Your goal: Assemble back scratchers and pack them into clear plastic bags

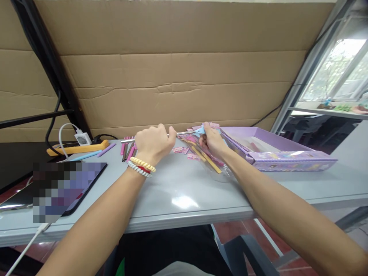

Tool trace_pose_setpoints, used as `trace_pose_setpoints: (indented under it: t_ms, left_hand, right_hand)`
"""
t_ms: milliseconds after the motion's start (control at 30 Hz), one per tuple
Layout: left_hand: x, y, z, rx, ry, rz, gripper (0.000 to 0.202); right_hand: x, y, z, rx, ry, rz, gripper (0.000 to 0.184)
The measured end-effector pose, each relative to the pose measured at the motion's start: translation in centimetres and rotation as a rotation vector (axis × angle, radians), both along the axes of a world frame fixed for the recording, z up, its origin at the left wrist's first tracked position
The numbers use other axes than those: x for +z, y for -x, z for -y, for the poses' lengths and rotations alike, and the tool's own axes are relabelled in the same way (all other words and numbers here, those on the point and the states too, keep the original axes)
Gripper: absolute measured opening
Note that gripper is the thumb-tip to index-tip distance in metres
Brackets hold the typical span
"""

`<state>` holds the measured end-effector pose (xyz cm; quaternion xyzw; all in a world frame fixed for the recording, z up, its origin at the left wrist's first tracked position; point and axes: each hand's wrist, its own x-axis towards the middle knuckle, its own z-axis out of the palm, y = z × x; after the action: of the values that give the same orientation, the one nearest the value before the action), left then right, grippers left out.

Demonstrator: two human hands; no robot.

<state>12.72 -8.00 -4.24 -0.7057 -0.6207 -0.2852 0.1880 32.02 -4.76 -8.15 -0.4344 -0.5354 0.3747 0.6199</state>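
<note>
My left hand [153, 143] is closed in a fist round a thin silver rod [184, 133], which runs sideways above the desk and sticks out past both sides of the fist. At the rod's right end my right hand [212, 142] pinches a small light blue piece [200, 131], its exact kind unclear. Below that hand lies a clear plastic bag [227, 171] with yellow-brown sticks [211, 163]. Small pink printed slips [193, 156] are scattered nearby. Several pink and dark tubes [130, 151] lie beside my left hand, partly hidden by it.
A purple open box [293, 161] stands on the right of the grey desk [172, 191]. To the left are a tablet [92, 180], a yellow power strip [94, 147] with a white charger [82, 137], and blue and purple sticks [106, 150]. A cardboard panel [184, 69] closes off the back.
</note>
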Motion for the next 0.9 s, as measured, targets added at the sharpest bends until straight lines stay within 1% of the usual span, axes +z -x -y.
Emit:
trace_pose_setpoints:
  t_ms: [100,167,233,333,400,500,567,633,700,767,833,900]
  left_hand:
    - [-0.5,-1.2,0.4,-0.067,0.021,-0.016,0.053]
    - [-0.7,-1.8,0.6,-0.086,0.029,-0.016,0.053]
    - [-0.9,-2.0,0.7,-0.082,0.036,-0.007,0.053]
    - [-1.2,-2.0,0.4,-0.110,0.045,-0.004,0.051]
    - [-1.6,-2.1,0.2,-0.172,0.033,-0.011,0.050]
    - [-2.1,-2.4,-0.1,-0.265,-0.016,-0.015,0.049]
    - [-2.1,-2.2,-0.6,-0.285,-0.036,-0.029,0.051]
    - [-1.9,-1.3,-1.5,-0.247,-0.043,-0.038,0.054]
    - [-1.5,0.5,-2.8,-0.133,-0.067,0.009,0.057]
    - [-1.2,2.9,-4.1,-0.062,-0.109,0.041,0.057]
    - [-1.1,5.6,-5.2,0.010,-0.155,0.085,0.056]
    - [-1.1,8.1,-6.0,0.102,-0.189,0.151,0.054]
  right_hand:
    - [-0.5,2.1,0.6,0.109,-0.023,0.145,0.057]
    - [-0.9,3.1,0.9,0.154,-0.029,0.183,0.059]
    - [-1.0,3.5,1.1,0.168,-0.034,0.186,0.058]
    - [-0.6,3.3,1.2,0.180,-0.054,0.126,0.054]
    - [-0.2,2.9,1.3,0.203,-0.072,0.028,0.049]
    - [0.5,2.4,1.4,0.274,-0.092,-0.108,0.042]
    - [1.0,2.1,1.5,0.274,-0.105,-0.170,0.038]
    - [1.8,1.3,1.5,0.178,-0.117,-0.272,0.038]
    - [2.9,-0.1,1.5,0.019,-0.128,-0.423,0.040]
    - [4.2,-2.2,1.8,-0.102,-0.164,-0.522,0.040]
    - [5.4,-4.8,2.2,-0.190,-0.195,-0.610,0.041]
    - [6.1,-7.5,2.7,-0.299,-0.225,-0.723,0.043]
